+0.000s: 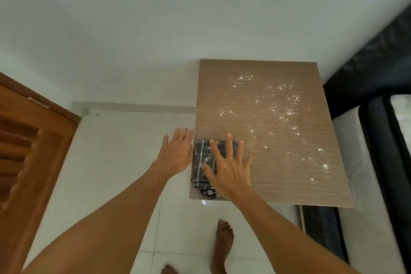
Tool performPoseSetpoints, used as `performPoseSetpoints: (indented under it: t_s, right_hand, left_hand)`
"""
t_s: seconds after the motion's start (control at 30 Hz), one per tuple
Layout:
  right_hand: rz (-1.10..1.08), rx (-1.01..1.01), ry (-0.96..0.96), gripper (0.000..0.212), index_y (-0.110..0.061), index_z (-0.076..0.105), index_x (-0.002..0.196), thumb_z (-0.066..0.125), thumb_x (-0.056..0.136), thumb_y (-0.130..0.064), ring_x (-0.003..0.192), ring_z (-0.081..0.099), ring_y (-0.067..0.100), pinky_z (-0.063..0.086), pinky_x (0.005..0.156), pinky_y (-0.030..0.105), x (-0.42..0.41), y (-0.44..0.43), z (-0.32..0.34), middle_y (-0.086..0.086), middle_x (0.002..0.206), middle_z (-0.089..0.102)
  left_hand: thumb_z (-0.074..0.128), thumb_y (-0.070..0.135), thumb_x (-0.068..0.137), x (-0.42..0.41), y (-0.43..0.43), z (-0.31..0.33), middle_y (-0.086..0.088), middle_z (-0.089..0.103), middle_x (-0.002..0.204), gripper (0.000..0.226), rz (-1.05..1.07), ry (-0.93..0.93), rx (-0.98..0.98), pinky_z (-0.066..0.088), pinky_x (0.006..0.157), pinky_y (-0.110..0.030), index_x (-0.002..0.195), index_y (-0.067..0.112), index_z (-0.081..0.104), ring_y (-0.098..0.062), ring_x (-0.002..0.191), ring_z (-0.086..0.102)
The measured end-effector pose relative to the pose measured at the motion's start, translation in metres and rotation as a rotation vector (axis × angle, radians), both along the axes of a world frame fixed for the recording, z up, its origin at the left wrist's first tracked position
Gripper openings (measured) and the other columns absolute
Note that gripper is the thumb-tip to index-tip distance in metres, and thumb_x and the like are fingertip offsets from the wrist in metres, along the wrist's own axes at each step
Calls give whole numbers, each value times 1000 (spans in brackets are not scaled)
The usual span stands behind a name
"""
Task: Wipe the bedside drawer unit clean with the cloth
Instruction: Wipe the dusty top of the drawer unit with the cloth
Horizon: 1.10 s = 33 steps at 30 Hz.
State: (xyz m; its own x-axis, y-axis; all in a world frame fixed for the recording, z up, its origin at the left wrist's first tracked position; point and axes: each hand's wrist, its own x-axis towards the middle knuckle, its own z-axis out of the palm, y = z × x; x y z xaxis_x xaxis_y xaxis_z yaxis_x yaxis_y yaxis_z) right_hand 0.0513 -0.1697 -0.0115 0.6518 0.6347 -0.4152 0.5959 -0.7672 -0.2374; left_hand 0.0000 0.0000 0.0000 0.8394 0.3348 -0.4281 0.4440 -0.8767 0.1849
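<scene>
The bedside drawer unit shows its light-brown wood-grain top, speckled with white powder or droplets across its middle and right. A folded dark checked cloth lies at the top's front-left corner. My right hand rests flat on the cloth with fingers spread, covering its right part. Just off the unit's left edge my left hand hovers above the floor, fingers apart, holding nothing. Only the unit's top is in sight; its drawers are hidden.
A white wall stands behind the unit. A bed with a dark frame and white mattress adjoins it on the right. A brown wooden door is at the left. My bare feet stand on white floor tiles.
</scene>
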Motion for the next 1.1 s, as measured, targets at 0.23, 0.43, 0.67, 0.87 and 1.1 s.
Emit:
performPoseSetpoints:
  t_s: [0.23, 0.43, 0.67, 0.87, 1.1]
  right_hand:
    - [-115, -24, -39, 88, -40, -11, 154, 21, 84, -83, 145, -19, 50, 5, 110, 72, -12, 15, -44, 13, 161, -27]
    - [-152, 90, -203, 69, -32, 39, 148, 54, 86, -60, 141, 27, 53, 42, 98, 61, -16, 16, -57, 16, 159, 30]
    - [-60, 208, -233, 56, -13, 65, 123, 79, 68, -14, 101, 60, 41, 59, 72, 49, 32, 12, -54, 18, 125, 61]
    - [42, 317, -274, 49, -13, 58, 134, 63, 86, -13, 113, 53, 41, 55, 85, 50, 152, 44, -24, 19, 136, 51]
    - [300, 315, -404, 50, -15, 54, 137, 57, 88, -16, 122, 47, 43, 45, 97, 52, 274, 120, -10, 19, 144, 46]
  left_hand:
    - [33, 25, 102, 20, 17, -37, -7, 13, 162, 56, -82, -7, 35, 16, 117, -54, 153, 16, 12, -28, 150, 5]
    - [31, 26, 103, 35, 18, -46, -6, 10, 162, 55, -98, -35, 33, 17, 117, -53, 153, 15, 11, -28, 150, 6]
    - [33, 27, 103, 62, 22, -40, -7, 6, 163, 56, -102, -35, 29, 16, 119, -52, 153, 12, 12, -27, 150, 4]
    - [37, 27, 102, 98, 24, -39, -8, 6, 163, 58, -67, -61, 20, 17, 119, -50, 152, 9, 15, -25, 150, 6]
    - [51, 18, 97, 118, 28, -48, -13, 5, 162, 68, -44, -105, 0, 22, 119, -43, 151, 3, 14, -27, 147, 19]
